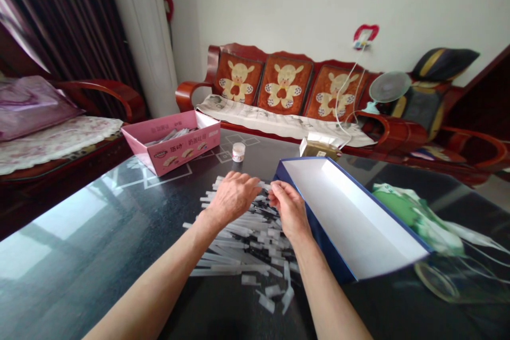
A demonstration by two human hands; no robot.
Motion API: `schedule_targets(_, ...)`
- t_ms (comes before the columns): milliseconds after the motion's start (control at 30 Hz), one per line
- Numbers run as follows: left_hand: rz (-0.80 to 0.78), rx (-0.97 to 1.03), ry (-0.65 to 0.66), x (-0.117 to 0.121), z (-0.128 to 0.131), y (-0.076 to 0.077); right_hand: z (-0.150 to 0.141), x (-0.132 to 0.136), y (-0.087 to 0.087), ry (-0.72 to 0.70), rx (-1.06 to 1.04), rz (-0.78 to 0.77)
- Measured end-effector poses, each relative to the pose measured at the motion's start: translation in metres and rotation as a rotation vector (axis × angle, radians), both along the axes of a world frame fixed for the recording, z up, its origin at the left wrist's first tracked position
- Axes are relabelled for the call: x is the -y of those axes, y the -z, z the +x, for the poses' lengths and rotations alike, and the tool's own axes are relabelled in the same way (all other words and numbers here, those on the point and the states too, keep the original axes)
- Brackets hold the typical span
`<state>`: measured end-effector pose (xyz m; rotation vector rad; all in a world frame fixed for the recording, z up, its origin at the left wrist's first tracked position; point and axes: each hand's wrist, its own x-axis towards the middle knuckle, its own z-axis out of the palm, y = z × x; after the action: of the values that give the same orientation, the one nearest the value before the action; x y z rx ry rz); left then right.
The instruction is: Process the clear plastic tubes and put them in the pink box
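My left hand (235, 196) and my right hand (290, 211) meet above a spread of translucent white plastic pieces (235, 265) on the dark table. Between them is a slim, whitish translucent plastic tube (264, 186), its ends covered by my fingers. The left fingers are bent over one end; the right thumb and fingers pinch the other. Long thin pieces lie mostly to the left of the pile, with short cap-like pieces (274, 244) on its right. A few loose ones (266, 303) lie nearest me.
A pink box (179, 155) holding similar pieces stands back left. Near it is a small round tub (238, 152). A blue box with a white inside (354, 212) sits right of my hands. Beyond are a tissue box (319, 147) and a green-white plastic bag (418, 218).
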<state>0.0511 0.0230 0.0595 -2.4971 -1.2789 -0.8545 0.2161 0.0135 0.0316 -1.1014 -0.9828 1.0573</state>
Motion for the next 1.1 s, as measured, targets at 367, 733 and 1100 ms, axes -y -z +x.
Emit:
schedule_targets(367,-0.117,0.043,-0.208,0.024,0.042,0.023,-0.027,0.01,-0.011,0.08,-0.407,-0.04)
schedule_targets(733,-0.814,0.416,0.062,0.02,0.029,-0.008,-0.026,0.01,-0.011,0.038,-0.621,-0.044)
schedule_targets(1100,-0.388,0.382,0.125,0.001,0.017,0.017,-0.008,0.005,-0.004,0.032,-0.081,-0.023)
